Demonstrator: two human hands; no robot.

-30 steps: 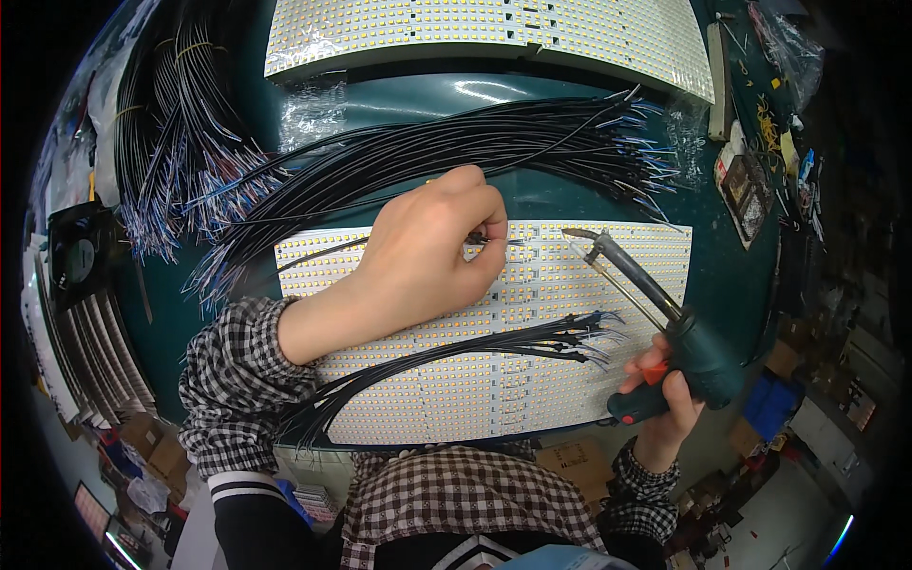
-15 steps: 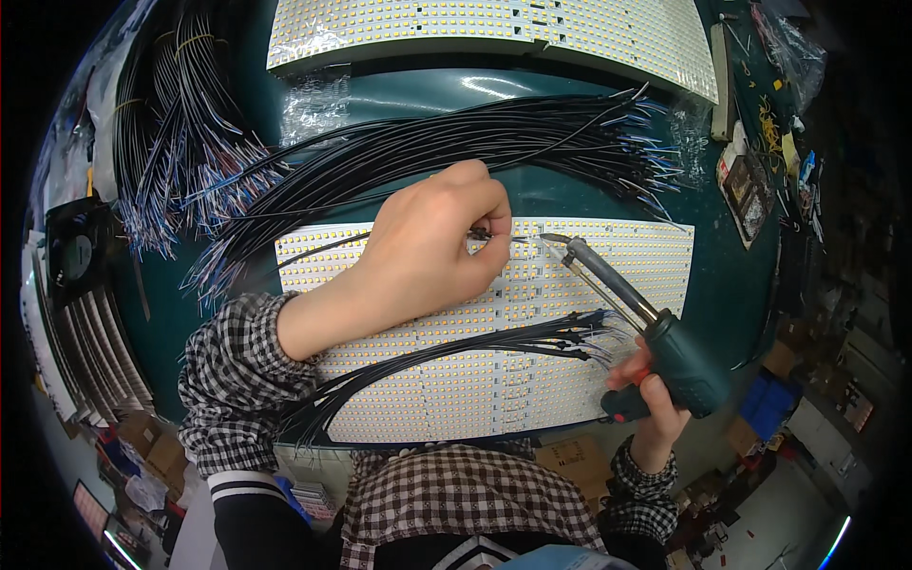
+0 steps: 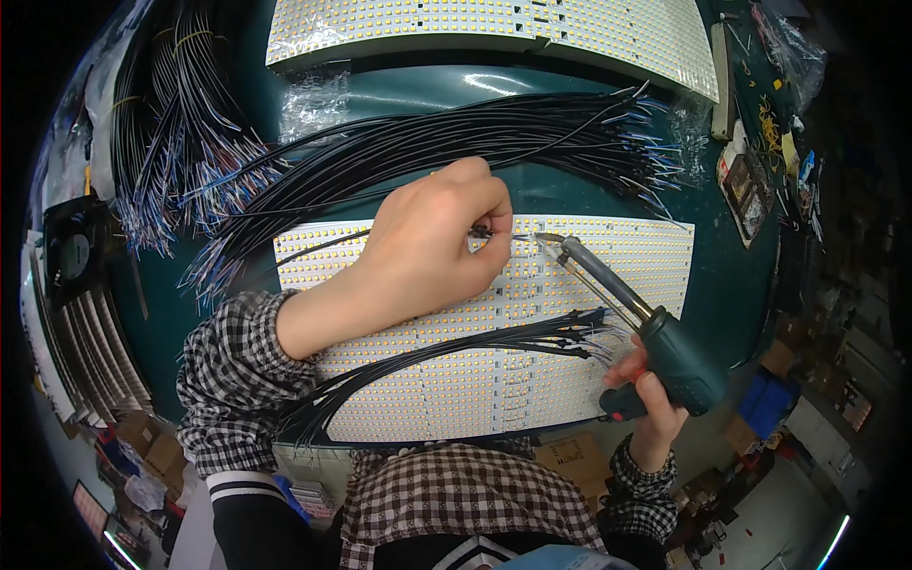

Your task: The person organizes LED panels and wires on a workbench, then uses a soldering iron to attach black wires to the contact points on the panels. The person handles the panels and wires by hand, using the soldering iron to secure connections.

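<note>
My left hand [image 3: 437, 233] is closed in a pinch on a black cable [image 3: 328, 248], holding its stripped end over the upper part of a white LED board [image 3: 608, 275]. My right hand [image 3: 651, 391] grips a dark green soldering gun [image 3: 682, 361] by its handle. The gun's tip points left and meets the board just right of the pinched wire end; whether it touches the wire is too small to tell. A bunch of short black cables [image 3: 427, 348] lies across the lower part of the board, their thin wire ends to the right.
Behind the board lies a thick bundle of black cables [image 3: 456, 138] with white and blue ends. More tied cable bundles [image 3: 195, 104] are at the far left. A stack of LED boards [image 3: 456, 24] stands at the back. A stained solder dish [image 3: 746, 195] sits at right, a black fan [image 3: 74, 249] at left.
The soldering gun has shifted very slightly to the left, its tip closer to the wire end. My left hand stays in place with the cable.
</note>
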